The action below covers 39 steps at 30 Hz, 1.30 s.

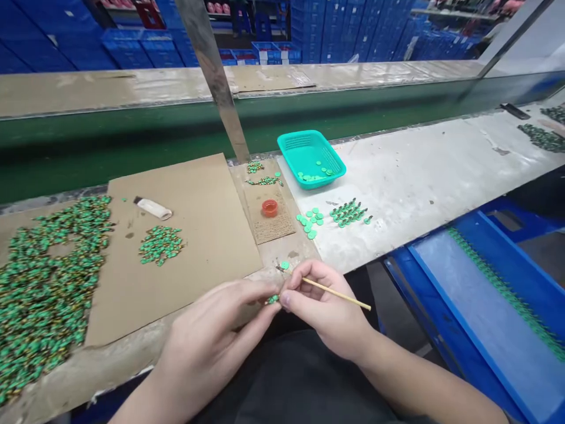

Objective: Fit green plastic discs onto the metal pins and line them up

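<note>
Now, in the head view, the left hand (216, 324) pinches a small green piece (273, 299) between thumb and forefinger at the table's near edge. The right hand (326, 300) grips a thin stick (339, 293), its thumb tip close beside that piece. Good handling probably means a light, steady pinch, with the stick kept clear of the loose green disc (285, 265) just beyond the fingers.
</note>
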Each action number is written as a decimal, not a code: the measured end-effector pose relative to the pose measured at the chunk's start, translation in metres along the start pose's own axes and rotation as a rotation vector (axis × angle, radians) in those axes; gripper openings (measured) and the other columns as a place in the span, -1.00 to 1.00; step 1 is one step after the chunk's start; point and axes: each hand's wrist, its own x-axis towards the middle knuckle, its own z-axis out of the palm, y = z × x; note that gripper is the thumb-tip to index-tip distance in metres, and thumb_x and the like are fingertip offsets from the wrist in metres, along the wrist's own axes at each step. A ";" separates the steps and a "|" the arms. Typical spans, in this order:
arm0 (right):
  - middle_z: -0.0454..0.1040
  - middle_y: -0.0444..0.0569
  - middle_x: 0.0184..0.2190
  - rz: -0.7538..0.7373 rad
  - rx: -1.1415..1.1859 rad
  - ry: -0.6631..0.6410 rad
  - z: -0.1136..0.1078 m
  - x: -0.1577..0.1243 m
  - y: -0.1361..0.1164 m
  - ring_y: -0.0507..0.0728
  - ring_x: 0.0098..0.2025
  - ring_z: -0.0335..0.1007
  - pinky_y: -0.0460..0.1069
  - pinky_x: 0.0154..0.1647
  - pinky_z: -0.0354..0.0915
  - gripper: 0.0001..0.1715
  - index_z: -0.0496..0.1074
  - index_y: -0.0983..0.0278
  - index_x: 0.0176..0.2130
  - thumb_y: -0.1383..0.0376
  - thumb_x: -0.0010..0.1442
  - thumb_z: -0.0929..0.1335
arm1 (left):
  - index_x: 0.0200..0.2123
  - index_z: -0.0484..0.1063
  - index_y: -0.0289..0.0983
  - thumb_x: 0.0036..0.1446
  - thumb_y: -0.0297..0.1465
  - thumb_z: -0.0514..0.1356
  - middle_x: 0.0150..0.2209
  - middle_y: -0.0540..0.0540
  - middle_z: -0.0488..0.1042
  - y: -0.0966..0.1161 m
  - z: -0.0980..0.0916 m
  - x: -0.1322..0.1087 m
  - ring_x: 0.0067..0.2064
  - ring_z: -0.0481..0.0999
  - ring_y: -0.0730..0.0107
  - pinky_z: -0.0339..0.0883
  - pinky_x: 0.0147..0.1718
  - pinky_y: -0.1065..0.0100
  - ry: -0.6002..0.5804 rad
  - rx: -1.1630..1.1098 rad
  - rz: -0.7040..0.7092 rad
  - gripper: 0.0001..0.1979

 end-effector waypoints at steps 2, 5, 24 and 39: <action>0.62 -0.23 -0.36 0.052 0.052 -0.034 -0.004 -0.004 0.005 0.04 -0.33 0.59 -0.01 -0.11 0.64 -0.38 0.50 0.16 -0.28 0.13 0.05 0.86 | 0.01 0.79 0.03 0.52 -0.29 0.46 -0.16 0.07 0.86 0.000 0.008 -0.007 -0.26 0.86 0.35 0.75 -0.18 0.43 0.006 -0.131 -0.085 -0.91; 0.63 -0.22 -0.36 0.101 0.052 -0.076 -0.013 -0.009 0.014 0.06 -0.37 0.58 0.01 -0.18 0.63 -0.41 0.50 0.15 -0.26 0.08 0.11 0.83 | -0.08 0.85 0.05 0.51 -0.26 0.47 -0.21 0.02 0.85 0.000 0.021 -0.022 -0.25 0.87 0.27 0.79 -0.22 0.38 0.024 -0.308 -0.227 -0.91; 0.67 0.02 -0.17 -0.709 -1.223 -0.006 -0.054 0.052 0.022 0.30 -0.07 0.60 0.18 0.05 0.52 -0.80 0.45 0.12 -0.10 0.30 0.51 0.53 | -0.09 0.84 0.03 0.51 0.10 0.42 -0.14 0.02 0.86 -0.039 0.004 -0.033 -0.15 0.86 0.32 0.75 -0.06 0.45 0.150 -0.089 -0.477 -0.67; 0.84 -0.02 0.10 -0.745 -0.973 -0.024 -0.076 0.030 -0.022 0.17 0.13 0.86 0.14 0.22 0.77 -0.70 0.60 0.11 0.21 0.40 0.68 0.35 | -0.13 0.84 0.01 0.50 -0.04 0.39 -0.14 0.05 0.85 -0.042 0.048 0.023 -0.13 0.79 0.27 0.72 0.04 0.28 -0.037 -0.117 -0.382 -0.75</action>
